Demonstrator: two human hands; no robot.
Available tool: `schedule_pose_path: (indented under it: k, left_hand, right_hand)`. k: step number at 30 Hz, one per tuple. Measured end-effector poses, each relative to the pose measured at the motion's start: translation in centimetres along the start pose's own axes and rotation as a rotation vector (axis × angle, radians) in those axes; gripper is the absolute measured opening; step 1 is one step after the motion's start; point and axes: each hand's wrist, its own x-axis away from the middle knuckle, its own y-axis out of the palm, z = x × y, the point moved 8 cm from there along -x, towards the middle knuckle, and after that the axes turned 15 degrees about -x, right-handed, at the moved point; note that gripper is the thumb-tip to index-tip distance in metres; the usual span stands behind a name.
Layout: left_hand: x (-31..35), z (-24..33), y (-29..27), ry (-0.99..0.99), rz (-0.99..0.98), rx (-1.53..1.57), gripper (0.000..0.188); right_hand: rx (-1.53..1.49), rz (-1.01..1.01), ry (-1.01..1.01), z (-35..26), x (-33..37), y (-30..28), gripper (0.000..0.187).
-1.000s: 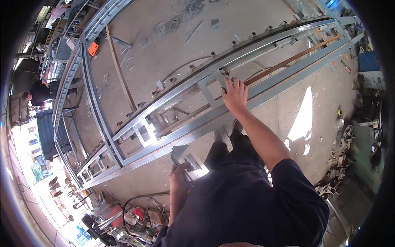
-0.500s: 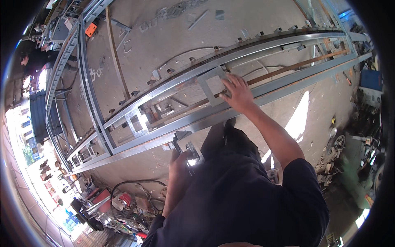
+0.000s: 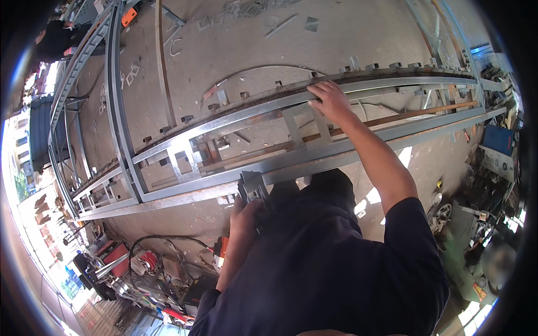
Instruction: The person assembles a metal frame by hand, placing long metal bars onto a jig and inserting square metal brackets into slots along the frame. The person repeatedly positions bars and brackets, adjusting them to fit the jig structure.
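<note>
A long grey steel frame (image 3: 224,120) of parallel rails and short cross pieces lies on the concrete floor in front of me. My right hand (image 3: 330,101) rests flat on its far rail, fingers spread over the metal beside a short upright cross piece (image 3: 294,126). My left hand (image 3: 246,215) is closed around a bundle of short grey metal pieces (image 3: 252,187), held close to my body just in front of the near rail (image 3: 185,193). My dark sleeves and torso hide the floor below.
A second long steel frame (image 3: 115,84) runs off to the left. Loose metal offcuts (image 3: 280,25) lie on the concrete beyond. Red machines and cables (image 3: 140,260) sit at the lower left, more tools (image 3: 493,151) at the right. Another person (image 3: 56,39) is at the upper left.
My view has swung so the frame lies more level. My right hand has stayed on the far rail. My left hand has stayed at the near rail with the metal pieces.
</note>
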Motion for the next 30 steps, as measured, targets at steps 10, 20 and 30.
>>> schedule_pose_path:
  k: [10, 20, 30]
  left_hand:
    - [0.2, -0.7, 3.2, 0.019, 0.179, 0.139, 0.029]
    - [3.1, -2.4, 10.5, -0.071, 0.180, 0.264, 0.040]
    - [3.8, -1.6, 14.1, -0.092, 0.223, 0.192, 0.043]
  right_hand:
    - [-0.183, -0.027, -0.134, 1.0, -0.8, -0.1, 0.049]
    - [0.090, 0.256, -0.171, 8.0, 2.1, -7.8, 0.029]
    - [0.198, 0.513, -0.037, 18.3, 3.6, -14.6, 0.023]
